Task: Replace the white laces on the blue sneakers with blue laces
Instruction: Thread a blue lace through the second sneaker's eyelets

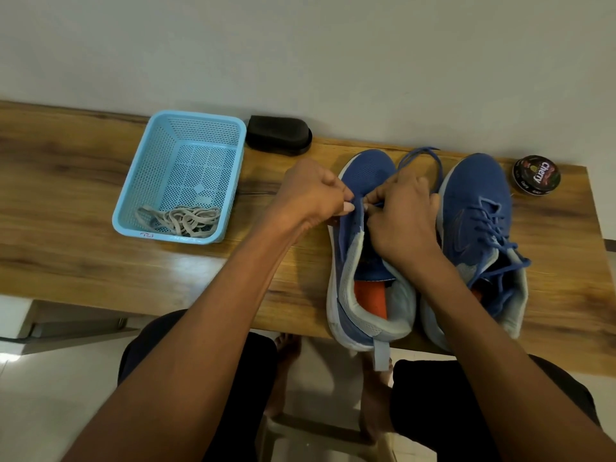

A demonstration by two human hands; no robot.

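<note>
Left hand: my left hand (311, 191) sits over the outer side of the left sneaker (363, 248), fingers (346, 206) curled and pinching at the eyelet edge; I think they hold the blue lace there, but the pinch itself is too small to read.
Right hand: my right hand (405, 215) is over the same shoe's tongue, fingers curled in a pinch on the blue lace (421, 155), which loops out past the toe between the two shoes.
Left sneaker: on the table (83, 195), toe toward the wall, heel overhanging the near edge, orange insole showing.
Right sneaker: the right sneaker (476, 235) stands just beside it, already laced in blue.
White laces: the white laces (181, 221) lie heaped in the near corner of the light blue basket (146, 151), well left of the shoes.
Other things: a black brush (278, 135) by the wall beside the basket; a polish tin (536, 175) right of the shoes.
</note>
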